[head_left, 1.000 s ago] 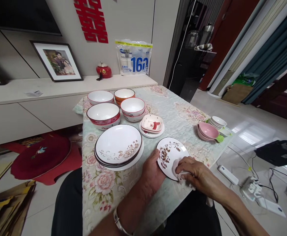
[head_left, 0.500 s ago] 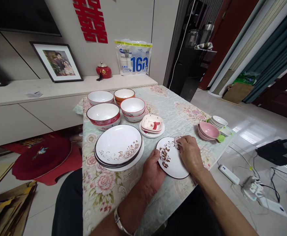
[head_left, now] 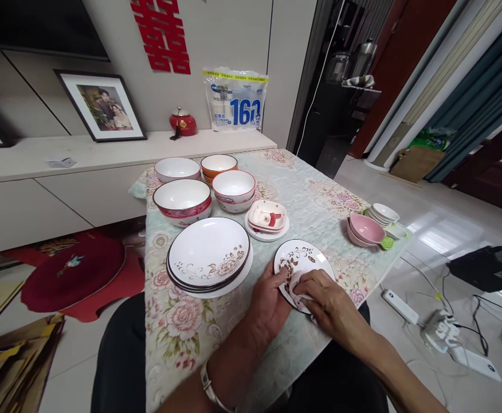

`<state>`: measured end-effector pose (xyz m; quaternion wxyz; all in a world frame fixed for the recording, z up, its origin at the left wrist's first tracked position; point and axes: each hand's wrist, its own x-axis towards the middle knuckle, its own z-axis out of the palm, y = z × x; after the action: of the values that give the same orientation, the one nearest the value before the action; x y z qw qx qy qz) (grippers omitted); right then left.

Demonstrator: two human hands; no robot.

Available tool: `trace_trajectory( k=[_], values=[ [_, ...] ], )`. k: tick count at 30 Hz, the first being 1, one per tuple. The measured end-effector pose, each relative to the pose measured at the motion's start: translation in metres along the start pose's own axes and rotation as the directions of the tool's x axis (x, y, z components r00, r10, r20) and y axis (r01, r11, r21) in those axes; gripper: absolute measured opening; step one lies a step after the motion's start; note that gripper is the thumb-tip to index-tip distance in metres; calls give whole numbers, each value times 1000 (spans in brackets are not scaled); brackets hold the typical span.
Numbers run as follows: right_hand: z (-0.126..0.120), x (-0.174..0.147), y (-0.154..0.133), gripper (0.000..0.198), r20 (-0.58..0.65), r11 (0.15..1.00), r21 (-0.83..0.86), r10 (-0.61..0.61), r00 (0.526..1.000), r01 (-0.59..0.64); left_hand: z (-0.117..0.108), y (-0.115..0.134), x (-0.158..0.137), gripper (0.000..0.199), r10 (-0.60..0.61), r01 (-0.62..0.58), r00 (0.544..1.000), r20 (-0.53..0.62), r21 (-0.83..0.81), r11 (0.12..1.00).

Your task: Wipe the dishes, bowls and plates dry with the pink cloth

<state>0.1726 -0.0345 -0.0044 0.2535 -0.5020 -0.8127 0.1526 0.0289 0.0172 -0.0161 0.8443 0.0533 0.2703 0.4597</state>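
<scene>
A white plate with a dark rim and brown flowers (head_left: 305,258) is held over the table's near edge. My left hand (head_left: 270,298) grips its left side, thumb on the upper face and the other fingers hidden below. My right hand (head_left: 330,301) presses a bunched pale cloth (head_left: 297,288) against the plate's lower part, its fingers curled round it. Left of my hands lies a stack of larger flowered plates (head_left: 208,249). Just beyond the held plate, small square dishes (head_left: 267,214) rest on small round plates (head_left: 268,234).
Several stacked bowls (head_left: 182,195) stand at the table's far left. Pink bowls (head_left: 366,228) and small white bowls (head_left: 384,212) sit near the right edge. A flowered cloth (head_left: 182,321) covers the table. A red stool (head_left: 74,275) stands left; power strips (head_left: 400,307) lie on the floor at right.
My right hand has moved the cloth from the plate's upper right down to its lower left part. My left hand keeps its grip, and the plate stays in nearly the same place.
</scene>
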Motion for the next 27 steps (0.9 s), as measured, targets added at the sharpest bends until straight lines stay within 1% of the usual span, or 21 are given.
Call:
trace_trajectory(
  k=[2,4,8,12,14,16,17,19,22,24,26,27],
  values=[
    [-6,-8,7,22,16,1000,-16,23,1000,-22,0,-1,0,38,11,-11,1000,-1,-2,1000],
    [-8,-14,18,24,-12,996,-60,59,998,-60,0,-2,1,44,26,-26,1000,-16,3,1000],
    [-8,-17,45,26,-176,970,-182,126,976,-158,1,-3,0,53,42,-42,998,-52,17,999],
    [-3,3,61,27,-298,902,-332,178,938,-277,1,-3,0,53,45,-44,998,-50,33,999],
    [2,17,61,28,-356,870,-359,206,912,-337,1,-2,0,52,44,-42,998,-46,35,998],
    [10,30,56,26,-387,864,-348,221,895,-363,1,-1,0,52,44,-42,998,-35,31,999],
    [13,35,52,25,-385,869,-340,220,896,-359,1,-1,0,51,43,-42,999,-29,29,999],
    [21,41,39,24,-356,900,-303,198,913,-313,1,0,-1,48,40,-39,999,-31,22,999],
    [28,46,21,25,-278,972,-183,91,956,-146,-1,1,-2,43,27,-27,999,-30,5,1000],
    [28,48,15,28,-234,992,-120,8,972,-37,-2,1,-2,42,20,-20,1000,-15,4,1000],
    [24,50,18,29,-208,992,-126,-14,978,-13,-2,1,-2,44,20,-20,1000,-3,15,1000],
    [21,50,22,28,-204,988,-152,3,979,-35,-2,0,-1,45,23,-23,1000,-4,20,1000]
  ],
)
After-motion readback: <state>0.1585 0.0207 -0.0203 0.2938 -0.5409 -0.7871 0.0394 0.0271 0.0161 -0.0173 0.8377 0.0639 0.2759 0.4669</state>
